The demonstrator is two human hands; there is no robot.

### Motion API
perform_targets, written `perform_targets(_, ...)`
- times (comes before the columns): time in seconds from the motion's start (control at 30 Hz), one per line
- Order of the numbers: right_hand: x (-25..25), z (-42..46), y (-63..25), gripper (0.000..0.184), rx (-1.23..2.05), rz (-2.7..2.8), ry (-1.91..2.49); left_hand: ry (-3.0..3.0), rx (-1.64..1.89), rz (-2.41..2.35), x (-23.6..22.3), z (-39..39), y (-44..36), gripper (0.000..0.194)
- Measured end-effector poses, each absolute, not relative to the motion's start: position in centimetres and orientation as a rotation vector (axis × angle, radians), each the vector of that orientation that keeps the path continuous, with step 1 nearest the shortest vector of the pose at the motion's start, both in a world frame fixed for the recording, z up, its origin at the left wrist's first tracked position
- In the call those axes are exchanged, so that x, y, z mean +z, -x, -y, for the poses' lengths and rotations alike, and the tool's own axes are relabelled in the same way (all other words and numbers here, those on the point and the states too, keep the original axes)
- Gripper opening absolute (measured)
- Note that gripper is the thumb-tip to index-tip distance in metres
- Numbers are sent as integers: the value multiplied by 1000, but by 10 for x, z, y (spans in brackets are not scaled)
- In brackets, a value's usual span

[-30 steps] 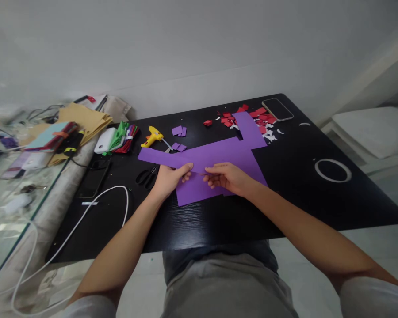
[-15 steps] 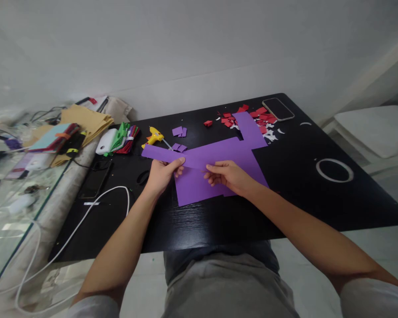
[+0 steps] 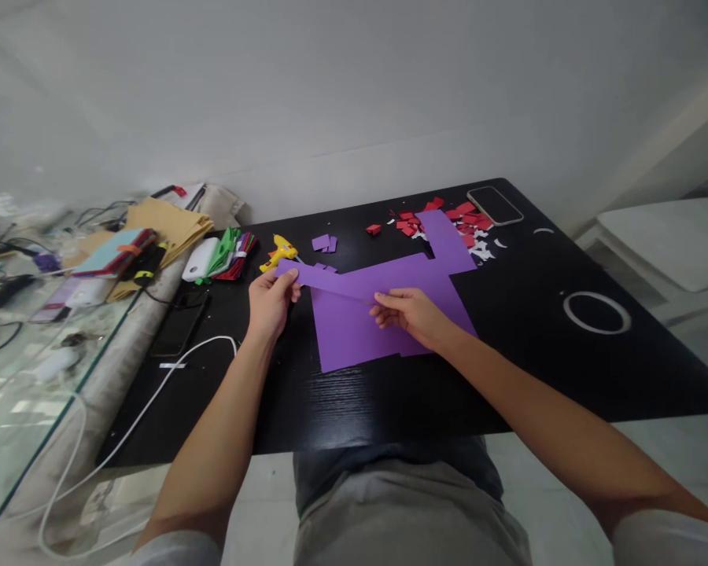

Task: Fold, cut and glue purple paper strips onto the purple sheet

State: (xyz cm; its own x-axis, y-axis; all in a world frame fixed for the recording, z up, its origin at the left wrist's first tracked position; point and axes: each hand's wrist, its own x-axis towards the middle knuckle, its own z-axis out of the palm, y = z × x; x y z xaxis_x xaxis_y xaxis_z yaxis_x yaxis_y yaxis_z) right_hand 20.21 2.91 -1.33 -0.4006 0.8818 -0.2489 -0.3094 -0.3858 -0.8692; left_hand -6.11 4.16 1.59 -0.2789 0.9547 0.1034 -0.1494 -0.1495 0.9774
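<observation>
A long purple paper strip (image 3: 327, 281) is stretched between my two hands. My left hand (image 3: 270, 301) pinches its left end between thumb and fingers. At the other end, my right hand (image 3: 411, 316) grips the strip with thumb and fingertips. Beneath the strip, larger purple paper sheets (image 3: 354, 334) lie flat on the black table (image 3: 330, 417). Another purple piece (image 3: 445, 240) reaches from them over a pile of red scraps (image 3: 466, 211). A yellow glue gun (image 3: 280, 251) lies just behind my left hand.
Small purple squares (image 3: 323, 244) and a folded red paper piece (image 3: 374, 229) lie toward the back. A phone (image 3: 495, 206) rests at the back right, a white ring (image 3: 597, 313) at the right. Bundled coloured papers (image 3: 227, 255), a dark phone (image 3: 180, 324) and a white cable (image 3: 147, 397) are on the left.
My left hand has slid left along the strip to its far end, and now covers the scissors seen before. My right hand keeps its hold in nearly the same place.
</observation>
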Motion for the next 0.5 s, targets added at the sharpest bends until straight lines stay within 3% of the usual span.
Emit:
perform_targets(0.33,-13,-29,-202,27,1922,994,973,-1057,1664,-1258,13,-44,65,30)
perform_targets(0.5,-4,-25,-207,29,2019,1122,904,-1206,1514,-1216,9,-40,63,33)
